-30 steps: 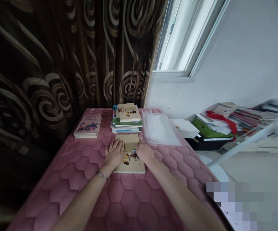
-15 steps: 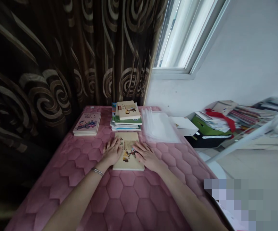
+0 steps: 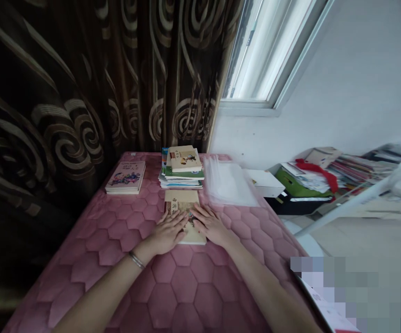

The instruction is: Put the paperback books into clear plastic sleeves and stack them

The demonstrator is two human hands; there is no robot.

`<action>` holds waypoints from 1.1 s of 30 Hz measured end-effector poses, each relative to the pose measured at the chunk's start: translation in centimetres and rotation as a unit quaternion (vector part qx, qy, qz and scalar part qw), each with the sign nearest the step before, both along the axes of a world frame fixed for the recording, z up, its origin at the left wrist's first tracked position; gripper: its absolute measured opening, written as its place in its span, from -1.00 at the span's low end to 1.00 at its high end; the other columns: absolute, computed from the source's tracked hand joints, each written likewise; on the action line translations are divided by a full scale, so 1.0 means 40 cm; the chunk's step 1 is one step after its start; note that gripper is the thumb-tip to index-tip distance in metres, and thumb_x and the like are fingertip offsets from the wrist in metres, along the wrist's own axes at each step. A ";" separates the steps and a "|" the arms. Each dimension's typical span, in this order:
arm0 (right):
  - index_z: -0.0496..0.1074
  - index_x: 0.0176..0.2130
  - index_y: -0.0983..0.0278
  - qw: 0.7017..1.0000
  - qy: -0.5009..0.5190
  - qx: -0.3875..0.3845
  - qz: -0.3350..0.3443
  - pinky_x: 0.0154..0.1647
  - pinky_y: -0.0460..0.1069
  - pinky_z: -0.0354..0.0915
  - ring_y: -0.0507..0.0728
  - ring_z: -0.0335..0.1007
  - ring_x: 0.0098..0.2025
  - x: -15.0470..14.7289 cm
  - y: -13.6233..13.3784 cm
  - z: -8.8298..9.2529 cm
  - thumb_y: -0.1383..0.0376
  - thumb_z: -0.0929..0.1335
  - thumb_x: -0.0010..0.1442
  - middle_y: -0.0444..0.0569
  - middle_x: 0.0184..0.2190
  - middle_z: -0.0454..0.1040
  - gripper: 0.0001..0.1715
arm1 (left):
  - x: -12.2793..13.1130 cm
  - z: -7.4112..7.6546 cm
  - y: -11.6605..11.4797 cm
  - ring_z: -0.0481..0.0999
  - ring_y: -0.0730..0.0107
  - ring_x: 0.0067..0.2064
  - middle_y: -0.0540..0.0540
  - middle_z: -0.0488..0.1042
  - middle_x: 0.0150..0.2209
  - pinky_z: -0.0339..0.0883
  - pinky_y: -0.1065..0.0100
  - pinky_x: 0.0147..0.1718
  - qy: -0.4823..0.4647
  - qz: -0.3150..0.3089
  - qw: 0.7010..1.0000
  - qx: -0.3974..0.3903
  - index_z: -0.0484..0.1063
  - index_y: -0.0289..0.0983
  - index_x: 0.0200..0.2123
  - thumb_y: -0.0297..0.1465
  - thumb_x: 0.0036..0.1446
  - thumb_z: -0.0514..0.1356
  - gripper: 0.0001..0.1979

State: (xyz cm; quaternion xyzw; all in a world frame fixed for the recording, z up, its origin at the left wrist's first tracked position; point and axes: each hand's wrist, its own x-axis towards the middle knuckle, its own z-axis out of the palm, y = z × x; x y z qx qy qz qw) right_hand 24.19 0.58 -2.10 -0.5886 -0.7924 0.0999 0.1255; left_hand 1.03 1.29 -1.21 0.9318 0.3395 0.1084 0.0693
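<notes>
A tan book with a picture cover lies flat on the pink quilted table, just in front of a stack of books. My left hand rests palm down on the book's near left part, fingers spread; a bracelet is on that wrist. My right hand lies flat on the book's right side, fingers stretched toward the cover picture. Both hands hide the lower half of the cover.
A pink book lies at the back left. Clear plastic sleeves are piled right of the stack. A dark patterned curtain hangs behind. A white box and heaps of papers sit off the table's right.
My left hand has slid from the book's left edge onto the cover, toward me and to the right. My right hand stays flat on the right side.
</notes>
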 end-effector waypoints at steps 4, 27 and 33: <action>0.11 0.29 -0.02 1.000 -0.003 0.000 -0.001 0.33 0.24 -0.08 0.25 -0.19 0.39 0.001 0.002 0.010 0.04 0.08 0.36 -0.24 0.37 -0.07 -0.44 | -0.095 -0.019 0.002 -0.18 0.33 0.39 0.04 -0.10 0.39 -0.24 0.13 0.33 -0.009 0.013 1.000 -0.026 -0.25 -0.03 0.36 -0.13 0.35 -0.22 -0.45; 0.50 -0.04 -0.08 0.996 0.076 0.023 0.033 0.25 0.41 -0.04 0.32 -0.01 0.33 0.054 -0.092 0.035 0.17 0.30 0.25 -0.21 0.18 0.33 -0.70 | -0.187 0.031 0.033 0.12 0.29 0.32 0.00 0.11 0.33 0.04 0.13 0.27 -0.089 0.005 0.988 -0.126 0.34 -0.02 0.15 -0.45 0.24 0.05 -0.56; 0.59 -0.21 0.02 0.988 0.126 0.086 0.021 0.19 0.27 0.12 0.27 0.18 0.22 -0.001 -0.111 0.045 0.26 0.36 0.19 -0.15 0.04 0.49 -0.79 | -0.112 0.049 -0.029 0.15 0.26 0.31 -0.05 0.33 0.21 0.04 0.09 0.28 -0.107 0.039 0.991 -0.071 0.50 -0.12 -0.05 -0.50 0.22 0.03 -0.66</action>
